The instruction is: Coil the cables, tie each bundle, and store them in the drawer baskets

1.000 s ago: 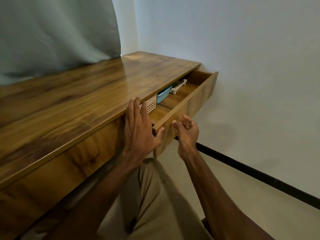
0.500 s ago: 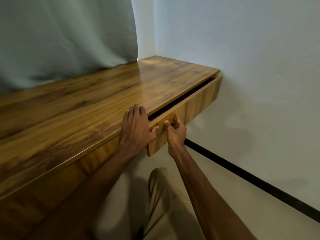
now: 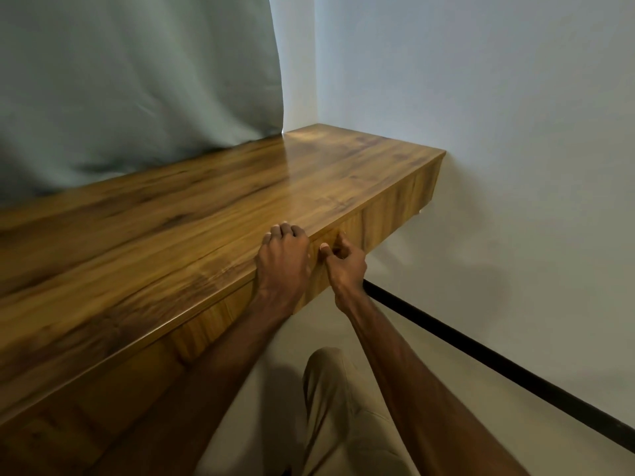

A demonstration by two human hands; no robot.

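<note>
Since a moment ago our drawer [image 3: 388, 214] has slid fully shut, its front flush under the desktop [image 3: 240, 201], baskets hidden inside. Our left hand [image 3: 283, 262] curls over the desktop edge. Our right hand [image 3: 343, 261], curled and holding nothing, touches the front, which runs away rightward along that edge. No writing shows.

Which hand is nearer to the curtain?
Left. The left hand rests on the desk edge, toward the curtain; the right hand is against the drawer front, farther from it.
</note>
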